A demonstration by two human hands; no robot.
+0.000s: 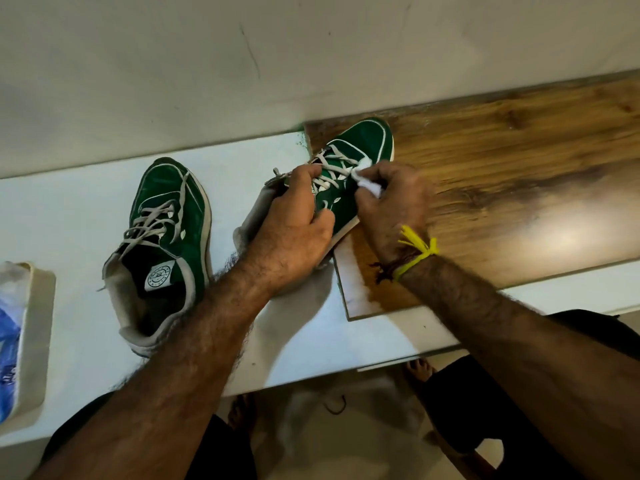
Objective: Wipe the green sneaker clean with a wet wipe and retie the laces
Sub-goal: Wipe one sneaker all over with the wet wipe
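**Sneaker held and wiped at the laces**

A white table is set against a pale wall, and a wooden board is laid over its right part. The sneaker being cleaned is placed across the board's left edge, its toe pointed toward the wall. A second sneaker is seen left of it on the bare table, apart from it, with loose laces and an open collar. Far left of the sneaker, at the frame edge, a pale tray with a blue-and-white packet is partly shown. Much of the sneaker's heel and collar is hidden by the left hand.

The left hand is curled over the sneaker's collar and tongue, with the thumb set against the green side; the shoe is gripped. The right hand is brought in from the board side, and a bunched white wipe is pinched in its fingertips and pressed against the laces. A yellow thread is tied round the right wrist. Both forearms are stretched forward over the table's near edge.
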